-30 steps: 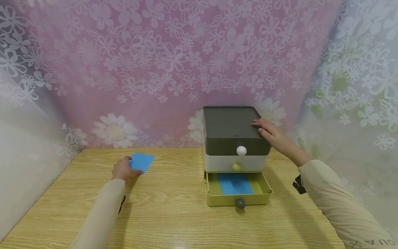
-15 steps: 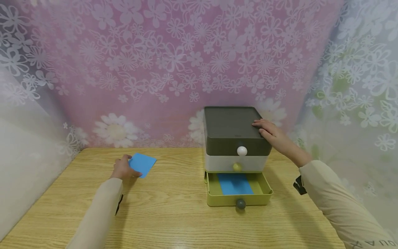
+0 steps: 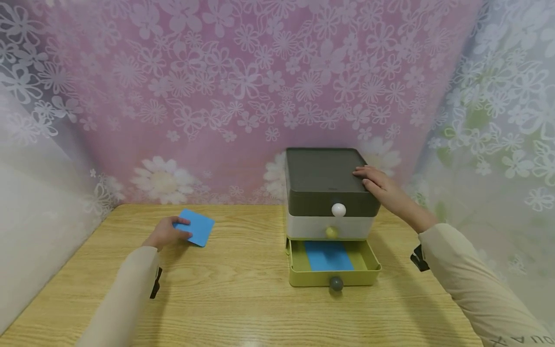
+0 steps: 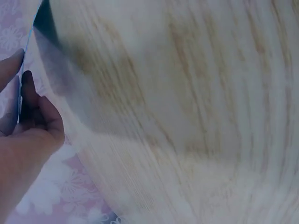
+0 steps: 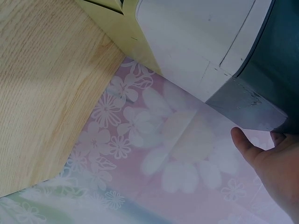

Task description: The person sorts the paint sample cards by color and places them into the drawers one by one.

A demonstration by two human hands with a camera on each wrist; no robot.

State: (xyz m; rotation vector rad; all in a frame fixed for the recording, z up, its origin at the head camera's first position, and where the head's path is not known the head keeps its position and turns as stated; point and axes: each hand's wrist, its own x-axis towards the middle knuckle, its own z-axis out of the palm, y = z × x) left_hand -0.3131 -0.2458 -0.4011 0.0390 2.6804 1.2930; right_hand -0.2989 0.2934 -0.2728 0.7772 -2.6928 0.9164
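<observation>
At the left of the head view my left hand [image 3: 166,232] pinches a blue paper square [image 3: 200,229] between thumb and fingers, a little above the table. The left wrist view shows the same paper [image 4: 45,23] nearly edge-on, gripped by the left hand [image 4: 30,140]. My right hand [image 3: 385,189] rests with extended fingers on the right edge of the dark top of a small drawer unit [image 3: 323,168]. Its bottom green drawer [image 3: 312,278] is pulled out, and another blue paper piece [image 3: 328,256] lies flat inside. The right wrist view has the right hand [image 5: 271,163] against the dark top section.
The unit's white middle drawer [image 3: 308,227] and dark top drawer [image 3: 308,205] are closed, with round knobs. The drawer unit stands on a wood-grain table [image 3: 243,308], right of centre. A pink flowered curtain [image 3: 234,159] hangs behind the table's back edge.
My left hand has gone from reaching over the blue paper square to holding it up slightly, shifting a little left. The right hand and drawer unit stay where they were.
</observation>
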